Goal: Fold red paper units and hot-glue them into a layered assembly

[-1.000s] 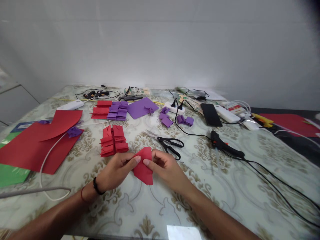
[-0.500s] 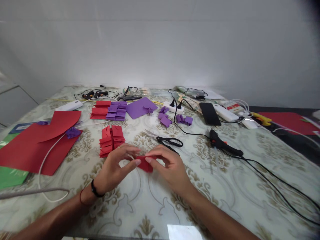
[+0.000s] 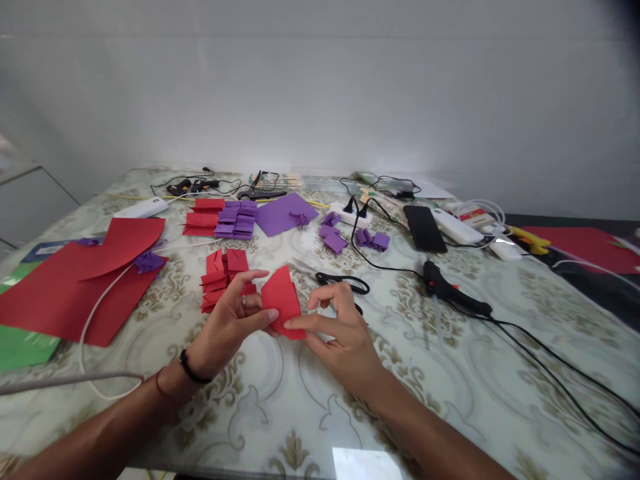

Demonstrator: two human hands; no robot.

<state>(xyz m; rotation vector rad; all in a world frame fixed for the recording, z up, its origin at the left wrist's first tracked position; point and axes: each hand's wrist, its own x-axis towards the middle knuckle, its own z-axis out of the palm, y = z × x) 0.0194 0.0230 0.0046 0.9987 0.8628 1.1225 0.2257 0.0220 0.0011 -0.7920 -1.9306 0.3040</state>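
Between both hands is a folded piece of red paper point(image 3: 281, 297), tilted up with its broad face toward me. My left hand point(image 3: 235, 317) pinches its lower left side, thumb in front and the other fingers partly behind it. At the lower right edge, my right hand point(image 3: 343, 333) touches the paper with a fingertip, its fingers bent and closed around that corner. Folded red paper pieces point(image 3: 215, 287) stand in rows just beyond my left hand. Behind my right hand lie black-handled scissors point(image 3: 345, 280), one handle loop partly hidden by the fingers.
Red sheets point(image 3: 60, 293) lie at the left over a green pack point(image 3: 30, 347). Folded purple pieces point(image 3: 237, 220) and a purple sheet point(image 3: 285, 213) are farther back. To the right are a black glue gun point(image 3: 455, 290) with its cord, a phone point(image 3: 424, 229) and a power strip point(image 3: 350, 213).
The red paper has turned upward from a low, flat view and now shows its broad face. My right hand has shifted to its lower right corner, with fingers more raised.
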